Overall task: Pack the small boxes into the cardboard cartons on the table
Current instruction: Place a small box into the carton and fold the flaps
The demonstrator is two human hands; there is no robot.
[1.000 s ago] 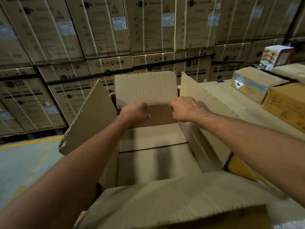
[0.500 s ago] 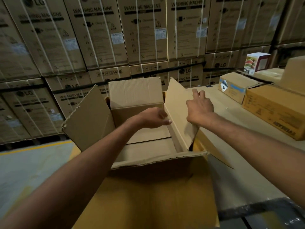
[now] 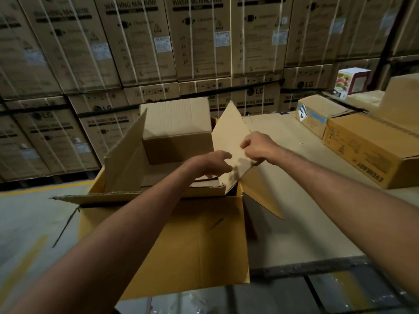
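Note:
An open yellow-brown cardboard carton stands at the table's near left edge, its flaps raised. My right hand grips the carton's right flap from outside, fingers curled over its edge. My left hand reaches inside the carton beside that flap, fingers loosely curled at its inner face. What the carton holds cannot be seen from this low angle. A small white and maroon printed box sits far right on other cartons.
Closed cartons stand on the table at right: a yellow one and a brown one with a blue label. A wall of stacked washing-machine boxes rises behind. Grey floor with a yellow line lies left.
Both hands left the far flap. The right hand went to the right flap, first flat on it, now gripping it. The left hand followed toward that flap. My view dropped lower.

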